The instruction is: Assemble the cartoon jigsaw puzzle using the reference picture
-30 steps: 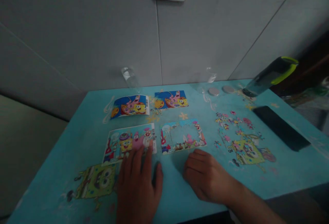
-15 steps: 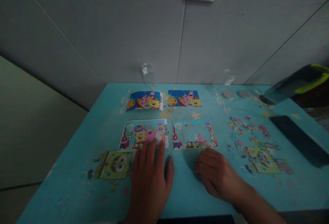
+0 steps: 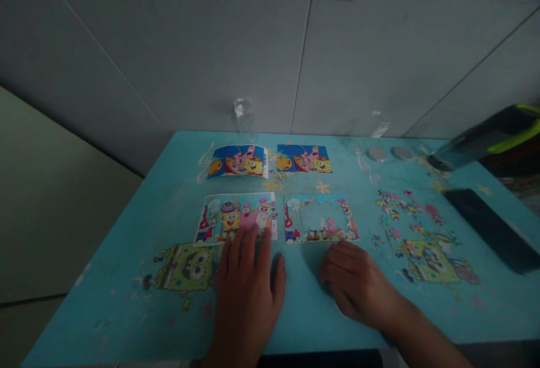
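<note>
Left hand (image 3: 248, 283) lay flat on the turquoise table (image 3: 126, 233), fingers spread and empty, with the fingertips (image 3: 248, 239) resting on the near edge of the printed picture card (image 3: 223, 216). Farther back, two smaller cartoon cards (image 3: 238, 161) sat side by side near the wall, a clear glass (image 3: 243, 116) behind them. Just right of the picture card lay the puzzle frame (image 3: 320, 219), its border assembled and its middle bare. The right hand (image 3: 358, 286) rested just in front of that frame, fingers curled under; whether it enclosed a piece could not be told. Loose puzzle pieces (image 3: 400, 205) lay scattered farther right, well apart from both hands, with a black phone (image 3: 489, 227) and a tilted dark bottle (image 3: 485, 137) beyond them.

The frame's border looked only lightly joined, so a nudge from the curled knuckles could probably have split or skewed it. The light was dim and the table carried its own cartoon print, so small pieces could easily have been misread or missed. A forearm swept toward the scatter might have brushed pieces against the phone or off the near edge
</note>
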A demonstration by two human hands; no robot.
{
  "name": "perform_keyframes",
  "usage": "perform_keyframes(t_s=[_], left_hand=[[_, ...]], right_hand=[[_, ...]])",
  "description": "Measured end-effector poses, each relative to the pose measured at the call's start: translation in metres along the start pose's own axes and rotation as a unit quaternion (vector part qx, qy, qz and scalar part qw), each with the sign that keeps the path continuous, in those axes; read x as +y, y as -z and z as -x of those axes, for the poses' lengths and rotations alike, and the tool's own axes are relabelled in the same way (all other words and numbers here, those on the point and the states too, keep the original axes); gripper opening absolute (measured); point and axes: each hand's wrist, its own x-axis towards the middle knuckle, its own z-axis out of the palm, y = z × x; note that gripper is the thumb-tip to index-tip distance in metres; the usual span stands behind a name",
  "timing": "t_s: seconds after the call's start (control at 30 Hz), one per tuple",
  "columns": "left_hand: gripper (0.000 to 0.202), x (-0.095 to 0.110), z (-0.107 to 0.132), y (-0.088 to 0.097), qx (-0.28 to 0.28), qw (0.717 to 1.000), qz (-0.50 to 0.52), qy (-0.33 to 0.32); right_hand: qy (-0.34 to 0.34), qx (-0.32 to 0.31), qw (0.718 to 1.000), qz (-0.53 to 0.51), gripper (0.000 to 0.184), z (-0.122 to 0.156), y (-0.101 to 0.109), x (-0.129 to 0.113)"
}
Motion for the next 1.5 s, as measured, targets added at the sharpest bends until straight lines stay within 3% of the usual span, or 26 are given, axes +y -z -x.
perform_keyframes(t_s=[0.77, 1.5], left_hand=[[0.052, -0.012, -0.002, -0.009, 0.026, 0.999, 0.023, -0.035], [0.063, -0.031, 0.004, -0.026, 0.008, 0.998, 0.001, -0.059]], right_hand=[[0.014, -0.001, 0.998, 0.065, 0.022, 0.002, -0.004, 0.003], [0.057, 0.002, 0.994, 0.091, 0.023, 0.001, -0.003, -0.003]])
